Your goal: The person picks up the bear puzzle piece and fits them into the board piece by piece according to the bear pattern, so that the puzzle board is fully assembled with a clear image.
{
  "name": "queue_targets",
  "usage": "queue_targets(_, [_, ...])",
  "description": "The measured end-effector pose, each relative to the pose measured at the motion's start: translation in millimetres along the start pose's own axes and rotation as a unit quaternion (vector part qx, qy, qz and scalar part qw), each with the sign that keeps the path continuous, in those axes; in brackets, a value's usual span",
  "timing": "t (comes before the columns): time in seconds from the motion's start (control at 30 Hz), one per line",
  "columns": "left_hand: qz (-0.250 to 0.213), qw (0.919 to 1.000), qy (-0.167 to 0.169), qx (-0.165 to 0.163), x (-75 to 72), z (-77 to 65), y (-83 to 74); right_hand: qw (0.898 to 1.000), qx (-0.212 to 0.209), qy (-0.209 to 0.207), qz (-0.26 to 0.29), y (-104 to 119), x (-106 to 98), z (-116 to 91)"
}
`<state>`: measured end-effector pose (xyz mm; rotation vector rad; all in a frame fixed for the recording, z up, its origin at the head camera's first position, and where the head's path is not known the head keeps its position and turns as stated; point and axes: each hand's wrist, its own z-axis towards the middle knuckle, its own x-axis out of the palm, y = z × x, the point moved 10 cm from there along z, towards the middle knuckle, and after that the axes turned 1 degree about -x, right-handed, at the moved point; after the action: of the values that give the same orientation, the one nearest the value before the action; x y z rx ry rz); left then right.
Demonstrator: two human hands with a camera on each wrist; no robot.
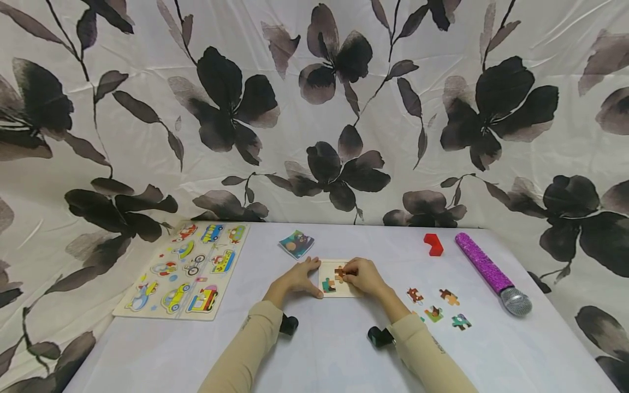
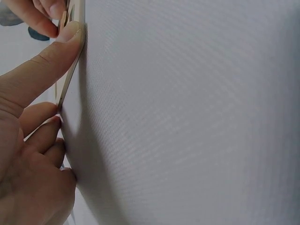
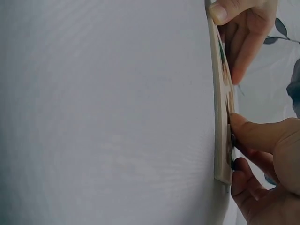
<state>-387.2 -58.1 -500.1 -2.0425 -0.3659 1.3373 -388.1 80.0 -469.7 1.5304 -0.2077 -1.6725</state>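
A small pale puzzle board (image 1: 339, 293) lies on the white table in front of me. My left hand (image 1: 296, 277) holds its left end, with the thumb at the near corner and the fingers by the far corner. A teal-and-brown piece (image 1: 328, 285) sits in the board, beside a brown piece (image 1: 339, 271). With thumb and fingertips, my right hand (image 1: 365, 277) pinches a puzzle piece against the board; those fingers hide most of it. Several loose puzzle pieces (image 1: 434, 314) lie to the right, one partly behind the right sleeve.
At left lies a large wooden board (image 1: 189, 273) with vehicle pictures. A small picture card (image 1: 296, 243) is behind the left hand. A red angular block (image 1: 433, 245) and a purple glittery microphone (image 1: 484, 262) lie at right. Floral cloth (image 1: 324, 120) hangs behind the table.
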Motion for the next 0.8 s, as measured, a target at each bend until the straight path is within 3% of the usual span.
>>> queue_targets(0.3, [0.000,1.0000,-0.003,0.001,-0.6,0.9,-0.2,0.999,0.048,0.008,0.013,-6.7,1.2,3.9])
queue_targets(0.8, [-0.001,1.0000,-0.002,0.003,-0.9,-0.1,0.3,0.998,0.057,0.029,0.023,-4.1,1.6,3.3])
